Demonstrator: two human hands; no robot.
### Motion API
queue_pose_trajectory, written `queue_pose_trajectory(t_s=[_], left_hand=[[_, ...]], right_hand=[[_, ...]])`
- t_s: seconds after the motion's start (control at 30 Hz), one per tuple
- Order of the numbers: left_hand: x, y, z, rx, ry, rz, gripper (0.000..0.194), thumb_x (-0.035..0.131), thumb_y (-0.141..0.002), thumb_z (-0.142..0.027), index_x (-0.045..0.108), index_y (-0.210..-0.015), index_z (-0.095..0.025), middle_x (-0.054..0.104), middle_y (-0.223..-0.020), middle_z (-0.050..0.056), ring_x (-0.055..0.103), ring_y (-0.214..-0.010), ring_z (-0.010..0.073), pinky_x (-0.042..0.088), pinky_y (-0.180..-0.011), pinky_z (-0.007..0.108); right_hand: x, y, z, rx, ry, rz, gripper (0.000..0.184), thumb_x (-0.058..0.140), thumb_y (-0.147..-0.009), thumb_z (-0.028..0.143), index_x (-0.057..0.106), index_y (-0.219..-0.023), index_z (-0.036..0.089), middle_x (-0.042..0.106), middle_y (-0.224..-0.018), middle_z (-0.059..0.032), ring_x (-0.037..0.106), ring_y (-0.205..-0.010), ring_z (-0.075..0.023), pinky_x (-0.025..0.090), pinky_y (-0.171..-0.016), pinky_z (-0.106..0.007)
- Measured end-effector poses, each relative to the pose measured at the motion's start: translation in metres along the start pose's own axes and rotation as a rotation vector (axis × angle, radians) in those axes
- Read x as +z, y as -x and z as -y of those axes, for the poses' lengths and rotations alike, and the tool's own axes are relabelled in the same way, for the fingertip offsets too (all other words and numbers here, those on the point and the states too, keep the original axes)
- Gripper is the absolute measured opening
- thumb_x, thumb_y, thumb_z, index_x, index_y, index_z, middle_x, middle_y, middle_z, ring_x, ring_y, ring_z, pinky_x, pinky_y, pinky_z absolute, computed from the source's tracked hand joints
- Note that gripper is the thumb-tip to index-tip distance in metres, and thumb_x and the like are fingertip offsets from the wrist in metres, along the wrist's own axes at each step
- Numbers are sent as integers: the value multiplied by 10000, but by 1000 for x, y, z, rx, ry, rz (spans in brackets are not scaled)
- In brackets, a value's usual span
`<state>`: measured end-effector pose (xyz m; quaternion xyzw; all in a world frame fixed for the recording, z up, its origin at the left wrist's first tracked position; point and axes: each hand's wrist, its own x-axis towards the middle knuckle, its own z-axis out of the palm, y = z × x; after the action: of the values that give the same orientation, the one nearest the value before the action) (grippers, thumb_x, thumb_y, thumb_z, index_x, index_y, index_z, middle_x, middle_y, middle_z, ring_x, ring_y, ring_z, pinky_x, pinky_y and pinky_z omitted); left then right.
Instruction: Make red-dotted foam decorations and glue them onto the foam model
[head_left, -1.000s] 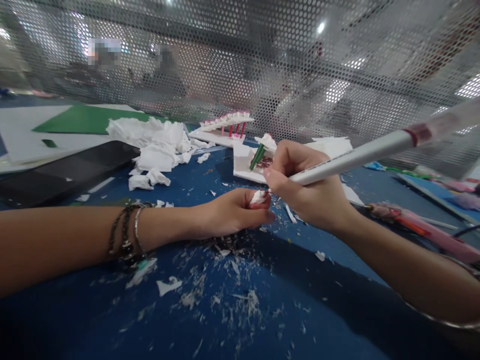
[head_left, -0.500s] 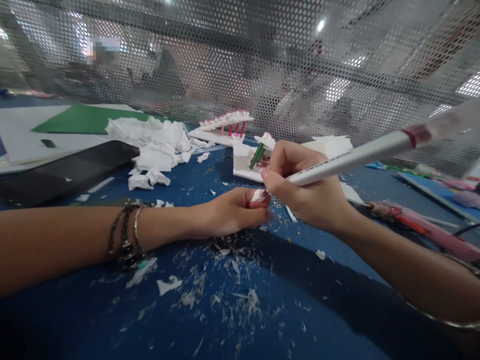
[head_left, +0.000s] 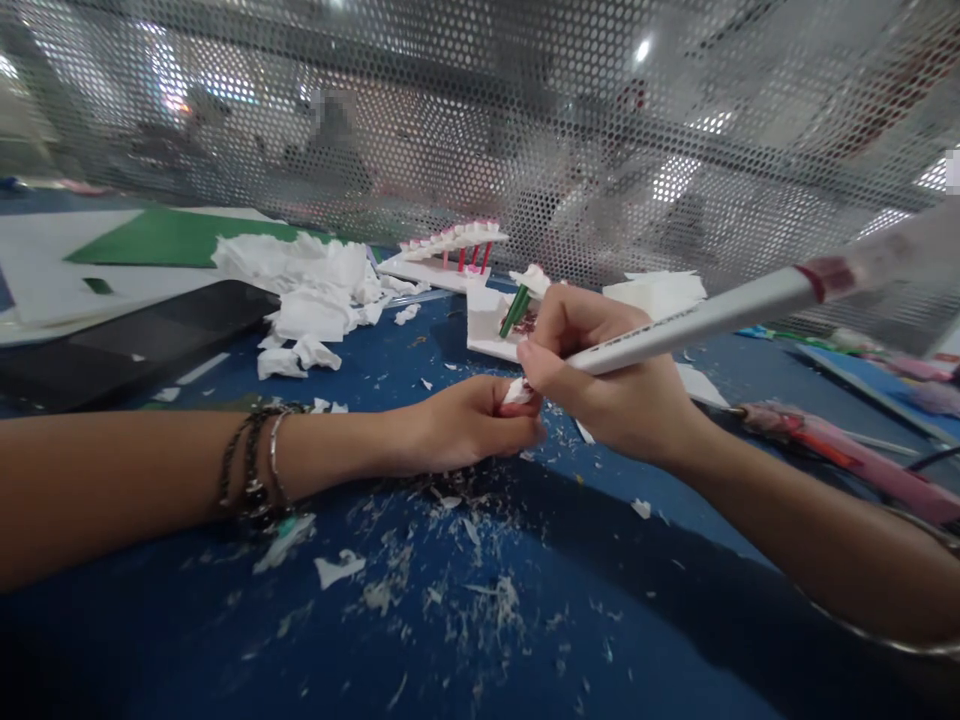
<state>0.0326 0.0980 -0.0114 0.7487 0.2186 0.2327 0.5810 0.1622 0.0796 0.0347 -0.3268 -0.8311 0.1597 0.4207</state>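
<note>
My left hand rests on the blue table, fingers closed around a small white foam piece. My right hand grips a long white marker with a red band, its tip touching the foam piece. Dark bracelets circle my left wrist. Just behind the hands stands a small white foam model with a green stick in it.
White scraps and shavings litter the table. A heap of torn white foam, a black tablet, green paper and a white model with red posts lie behind. Pink and red tools lie right. A perforated metal screen closes the back.
My right hand and the marker have shifted slightly left, toward the foam piece. My left hand stays put.
</note>
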Motion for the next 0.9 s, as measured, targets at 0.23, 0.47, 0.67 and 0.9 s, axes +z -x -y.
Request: queue_pose_trajectory(t_s=[0.23,0.47,0.67,0.9], left_hand=[[1,0,-1,-2,3,-1,281,412,-704,-152,229,-494,-184,229,-468,-77,192,-445,53,181,-445,230],[1,0,-1,-1,-8,-5,283,418,-706,-179,224,-501,-186,217,-475,-77,192,-452,55,179,-451,232],[1,1,-1,6,6,12,287,428,-703,-188,220,-506,-188,215,-480,-76,193,-455,58,179,-456,236],[1,1,-3,4,-9,8,288,421,-703,-167,214,-504,-189,204,-479,-77,184,-453,58,174,-451,236]], right_hand=[[1,0,-1,1,6,-3,235,516,-707,93,364,-556,190,386,-498,71,351,-417,-35,275,-340,-175],[1,0,-1,-1,31,-25,239,517,-710,101,359,-556,193,367,-494,74,344,-411,-36,281,-342,-173],[1,0,-1,-2,16,-31,240,511,-716,105,358,-557,198,366,-491,71,360,-414,-43,304,-348,-177],[0,0,-1,-4,7,-7,232,509,-716,96,366,-563,195,382,-500,70,359,-417,-42,287,-348,-180]])
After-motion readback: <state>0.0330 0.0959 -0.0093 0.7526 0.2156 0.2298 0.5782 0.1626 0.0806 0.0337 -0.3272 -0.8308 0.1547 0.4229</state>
